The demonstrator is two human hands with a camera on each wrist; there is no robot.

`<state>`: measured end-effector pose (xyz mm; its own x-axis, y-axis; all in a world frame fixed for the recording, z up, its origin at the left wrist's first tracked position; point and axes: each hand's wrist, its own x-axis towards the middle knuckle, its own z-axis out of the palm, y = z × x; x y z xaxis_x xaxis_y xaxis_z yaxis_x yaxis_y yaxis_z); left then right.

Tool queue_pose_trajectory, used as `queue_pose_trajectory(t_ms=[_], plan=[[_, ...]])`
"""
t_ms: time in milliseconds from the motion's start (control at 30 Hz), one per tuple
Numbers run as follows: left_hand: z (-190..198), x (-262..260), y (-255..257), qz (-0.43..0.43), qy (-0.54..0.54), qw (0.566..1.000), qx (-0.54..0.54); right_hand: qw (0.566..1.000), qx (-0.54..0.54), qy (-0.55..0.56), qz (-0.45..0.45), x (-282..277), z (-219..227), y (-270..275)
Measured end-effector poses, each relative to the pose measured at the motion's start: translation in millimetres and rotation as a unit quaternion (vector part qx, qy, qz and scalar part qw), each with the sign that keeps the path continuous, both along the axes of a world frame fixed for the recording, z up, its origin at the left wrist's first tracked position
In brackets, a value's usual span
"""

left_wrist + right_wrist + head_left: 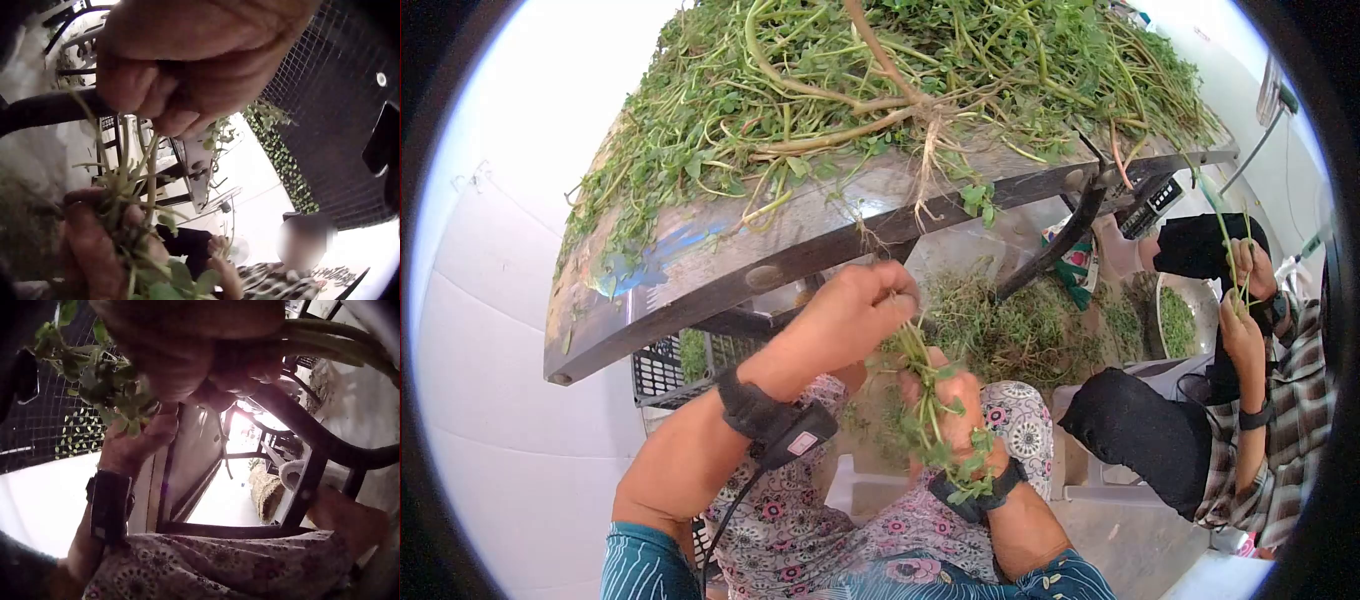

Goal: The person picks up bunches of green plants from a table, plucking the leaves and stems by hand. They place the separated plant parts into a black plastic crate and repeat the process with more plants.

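Observation:
A small bunch of green leafy stems (930, 400) is gripped in the right hand (962, 405), its leaves hanging over the wrist. Just above, the left hand (855, 308) has its fingers curled at the upper ends of the stems. In the left wrist view, thin stems (152, 172) run up to the thumb and fingertips of the left hand (200, 56), while the right hand (100, 250) holds them lower down. Stalks (331, 344) stick out from the right hand (194, 350) in the right wrist view; the left hand (140, 440) is behind leaves.
A large heap of greens (800, 110) covers the wooden tabletop (730, 245), with a rooted plant (930, 150) at its edge. More greens (1000, 320) lie below, near a black crate (662, 372). At right, another person (1250, 400) holds stems beside a metal bowl (1203, 305).

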<state>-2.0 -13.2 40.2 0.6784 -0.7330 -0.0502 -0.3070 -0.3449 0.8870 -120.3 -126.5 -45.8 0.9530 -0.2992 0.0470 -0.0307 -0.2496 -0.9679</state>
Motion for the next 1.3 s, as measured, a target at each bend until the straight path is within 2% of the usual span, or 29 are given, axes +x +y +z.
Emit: queue_pose_trajectory(t_ms=[33,67,133,200,300,333,433,567,667,767,800,867,900,933,1000,1033,1067,1100,1167,1300], plan=[[9,-3,-1,0.023,0.081,0.996,-0.008,0.969,0.219,0.108,-0.026,0,11,-1],[15,-6,-1,0.033,0.153,0.987,-0.041,0.879,0.425,0.209,-0.050,0,17,-2],[23,-9,-1,0.054,0.295,0.948,-0.106,0.944,0.328,0.027,0.007,0,-8,-5],[18,-5,1,0.008,0.348,0.928,-0.135,0.882,0.467,-0.030,0.061,2,-22,-15],[17,-2,3,-0.035,0.423,0.891,-0.159,0.965,0.239,-0.113,-0.003,2,-23,-11],[17,-3,2,-0.045,0.448,0.878,-0.163,0.980,0.198,-0.028,-0.028,-1,-18,-15],[19,-7,1,0.002,0.478,0.862,-0.170,0.987,0.141,0.052,-0.051,0,8,-19],[21,-8,4,-0.045,0.500,0.837,-0.217,0.969,0.239,0.047,-0.045,4,-7,-21],[26,-8,4,-0.061,0.477,0.854,-0.198,0.964,0.265,0.033,-0.004,1,-6,-27],[16,-9,-1,-0.051,0.471,0.868,-0.147,0.959,0.266,0.095,-0.018,3,-3,-23],[12,-11,-4,-0.061,0.473,0.865,-0.155,0.974,0.204,0.092,-0.023,3,-5,-21],[6,-15,-9,-0.069,0.439,0.889,-0.108,0.993,0.078,0.085,-0.033,-2,-17,-18],[5,-17,-12,-0.073,0.422,0.900,-0.085,0.969,0.241,0.047,-0.026,-9,-33,-19],[12,-21,-13,-0.081,0.375,0.923,-0.024,0.918,0.396,0.008,-0.019,-19,-55,-21],[-7,-27,-18,-0.132,0.270,0.953,-0.033,0.890,0.455,-0.011,-0.014,-20,-58,-21],[-9,-30,-21,-0.157,0.215,0.963,-0.038,0.931,0.366,0.008,-0.015,-15,-40,-19],[-7,-31,-21,-0.166,0.126,0.978,0.000,0.945,0.327,0.020,-0.024,-13,-38,-18],[-8,-33,-22,-0.161,0.090,0.983,0.002,0.957,0.288,0.034,-0.033,-11,-37,-18],[-10,-36,-23,-0.151,0.019,0.988,0.005,0.951,0.302,0.043,-0.058,-10,-49,-17],[-5,-37,-24,-0.146,0.008,0.989,0.015,0.966,0.248,0.033,-0.065,-13,-31,-14]])
